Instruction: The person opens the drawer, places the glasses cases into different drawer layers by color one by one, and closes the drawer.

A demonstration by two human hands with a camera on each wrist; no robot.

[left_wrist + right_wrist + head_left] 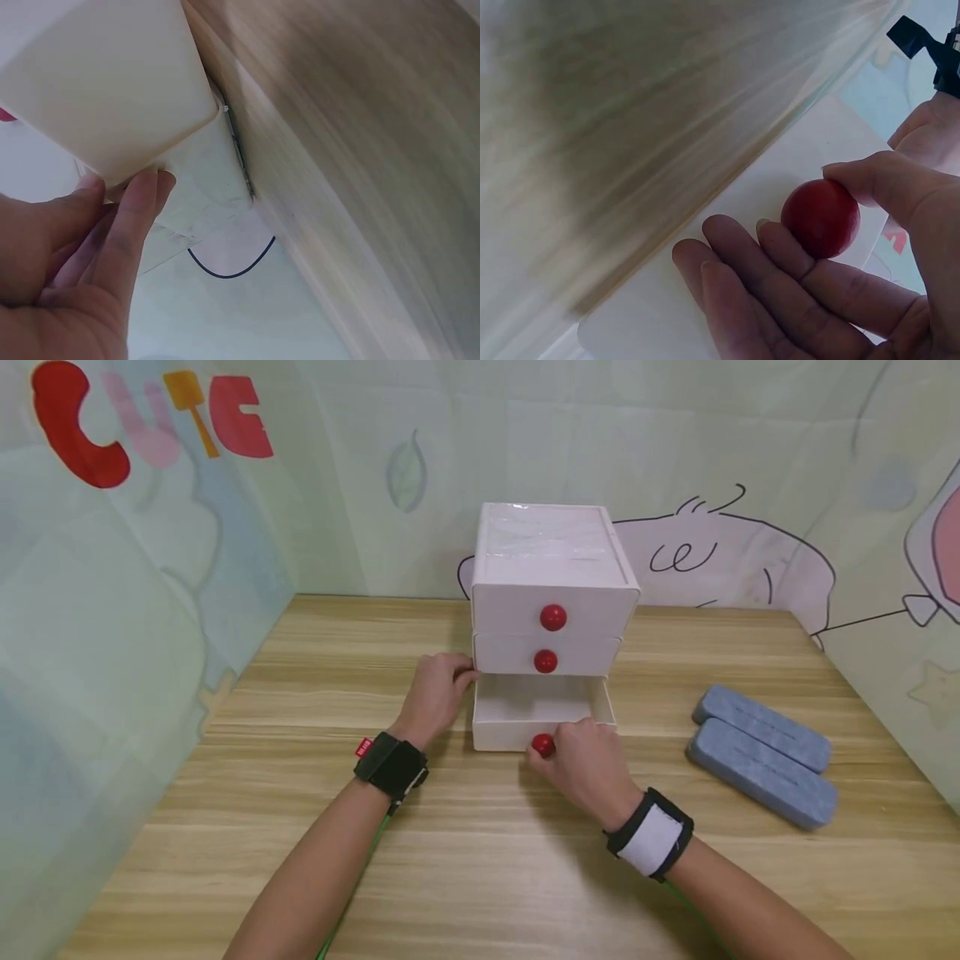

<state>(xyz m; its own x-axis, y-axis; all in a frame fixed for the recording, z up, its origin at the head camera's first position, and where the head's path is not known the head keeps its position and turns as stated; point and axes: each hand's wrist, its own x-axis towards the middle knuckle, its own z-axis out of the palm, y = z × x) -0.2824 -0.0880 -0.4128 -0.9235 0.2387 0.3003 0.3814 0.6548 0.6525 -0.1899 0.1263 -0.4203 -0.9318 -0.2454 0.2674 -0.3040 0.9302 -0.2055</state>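
A small white drawer cabinet (555, 547) with red round knobs stands on the wooden table. Its bottom drawer (491, 735) is pulled out toward me, and the visible part of its inside is bare. My right hand (588, 768) pinches that drawer's red knob (821, 217) between thumb and index finger; the other fingers lie loosely beside it, near the drawer front. At the cabinet's left front edge, my left hand (435, 697) holds the frame just above the open drawer. Thumb and fingers (139, 195) meet around that edge in the left wrist view.
Two blue-grey oblong blocks (765, 760) lie side by side on the table, right of the cabinet. Behind stands a printed cloth backdrop (375, 527). The upper drawer (510, 610) and middle drawer (506, 656) are closed. Green cords trail from both wristbands.
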